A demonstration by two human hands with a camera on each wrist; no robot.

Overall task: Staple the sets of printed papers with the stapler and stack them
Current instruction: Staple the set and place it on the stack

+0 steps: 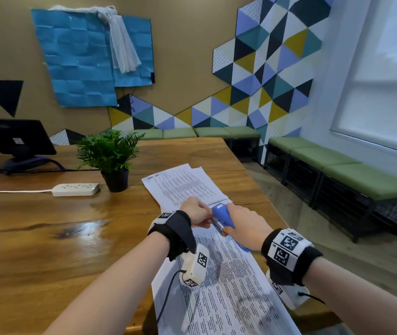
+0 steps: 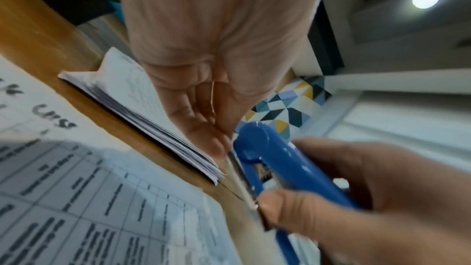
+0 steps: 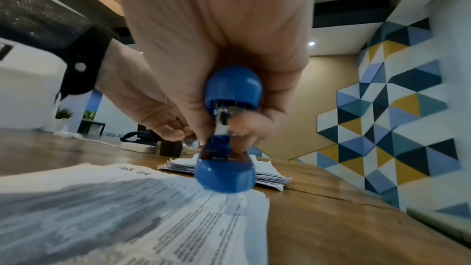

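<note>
A blue stapler is held above the table in my right hand, whose fingers wrap its body. It is hinged apart, with its metal rail exposed. My left hand has curled fingers that pinch at that metal part. In the right wrist view the stapler hangs over the top edge of a near set of printed papers. That near set lies under my forearms. A stack of printed sets lies just beyond the hands, its fanned edge close to my left fingers.
A potted plant and a white power strip stand left of the far stack. A dark monitor is at the back left. The wooden table's right edge runs close to my right arm; green benches line the wall.
</note>
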